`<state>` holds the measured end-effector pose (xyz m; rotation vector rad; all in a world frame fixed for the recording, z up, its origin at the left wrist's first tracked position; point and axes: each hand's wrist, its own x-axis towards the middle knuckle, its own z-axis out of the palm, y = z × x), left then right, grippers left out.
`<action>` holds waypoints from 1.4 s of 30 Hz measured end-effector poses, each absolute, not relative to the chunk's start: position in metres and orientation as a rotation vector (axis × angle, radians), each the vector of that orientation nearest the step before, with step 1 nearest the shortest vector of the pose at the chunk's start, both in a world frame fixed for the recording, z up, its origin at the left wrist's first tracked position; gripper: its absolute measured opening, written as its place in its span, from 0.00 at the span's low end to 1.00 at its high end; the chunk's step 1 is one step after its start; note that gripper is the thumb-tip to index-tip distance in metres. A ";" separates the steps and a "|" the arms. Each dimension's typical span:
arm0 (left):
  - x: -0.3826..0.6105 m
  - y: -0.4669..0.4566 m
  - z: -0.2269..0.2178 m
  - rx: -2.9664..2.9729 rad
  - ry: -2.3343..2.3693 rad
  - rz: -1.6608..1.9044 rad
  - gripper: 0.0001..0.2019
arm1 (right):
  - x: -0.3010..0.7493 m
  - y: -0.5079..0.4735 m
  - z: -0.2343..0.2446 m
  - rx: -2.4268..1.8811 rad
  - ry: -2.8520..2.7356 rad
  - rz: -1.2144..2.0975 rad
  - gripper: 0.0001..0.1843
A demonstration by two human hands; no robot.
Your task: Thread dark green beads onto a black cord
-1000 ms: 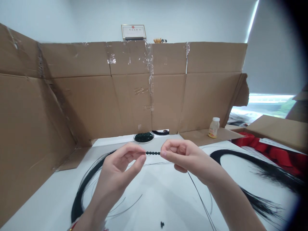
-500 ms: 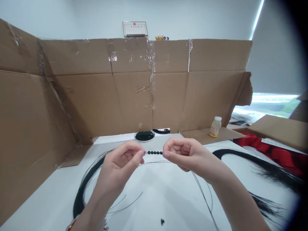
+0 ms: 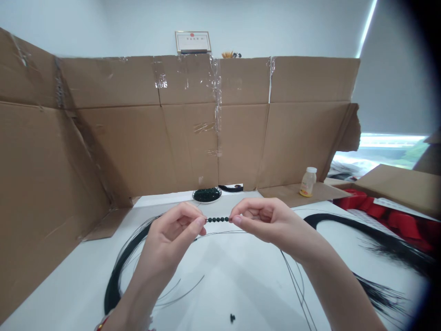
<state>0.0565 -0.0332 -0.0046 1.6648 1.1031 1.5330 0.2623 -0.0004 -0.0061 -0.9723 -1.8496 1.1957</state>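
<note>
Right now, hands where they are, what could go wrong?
1. The beads sit in a short row on a thread pinched between left hand and right hand; if either grip loosens, they might slide off.
2. Loose strands lie close to the right forearm in this view and could snag if it moves.
3. A small dark piece sits between the forearms and could get brushed away.

Five dark beads (image 3: 218, 219), apparently round, line up level between the fingers (image 3: 238, 220).
</note>
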 end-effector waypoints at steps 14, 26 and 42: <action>0.029 -0.011 -0.015 1.668 0.925 1.312 0.07 | 0.264 0.009 -0.009 -1.049 -1.753 1.235 0.27; 0.057 -0.028 -0.007 1.740 1.191 1.428 0.12 | 0.262 0.003 -0.007 -1.055 -1.823 1.196 0.23; 0.056 -0.029 -0.007 1.679 1.220 1.485 0.14 | 0.262 0.000 -0.007 -1.066 -1.876 1.116 0.20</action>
